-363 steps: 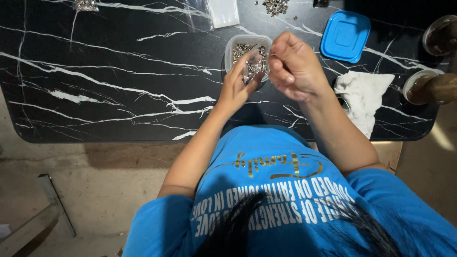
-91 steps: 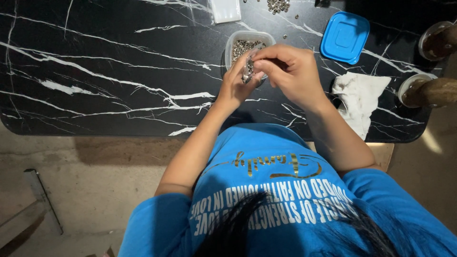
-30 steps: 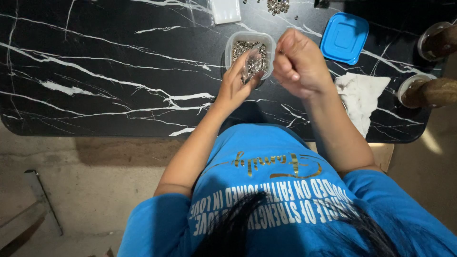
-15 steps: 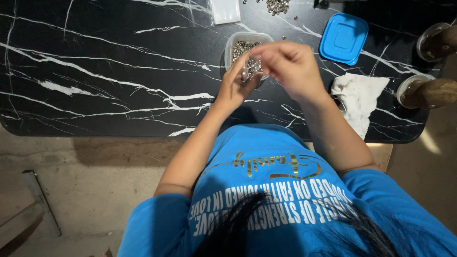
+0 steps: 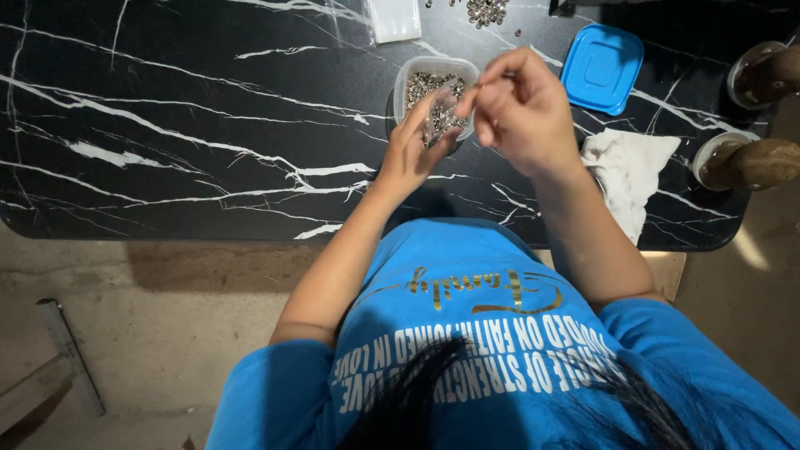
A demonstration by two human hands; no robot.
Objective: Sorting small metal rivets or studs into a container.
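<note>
- The left hand (image 5: 410,154) is cupped, palm up, fingers loosely curled under a small heap of tiny metal pieces (image 5: 437,123); it hovers over the near rim of the clear plastic tub (image 5: 406,77).
- The right hand (image 5: 521,112) is curled nearly shut, thumb and forefinger pinched together at about 10 o'clock of the hand; whatever sits in the pinch is too small to make out.
- Judged from how things lie, the work is mid-way: the tub holds a layer of the same metal pieces, a handful rests in the left palm, and a further loose pile (image 5: 487,10) lies at 12 o'clock on the black marbled table (image 5: 167,125), apart from the tub.
- Count: one tub, one blue lid (image 5: 602,67) off and lying at 3 o'clock of the tub, one white cloth (image 5: 627,167) at 4 o'clock.
- Two round cups (image 5: 718,154) stand at the table's right edge, one white packet (image 5: 395,17) at 12 o'clock.
- The metal pieces are too many and too small to count.
</note>
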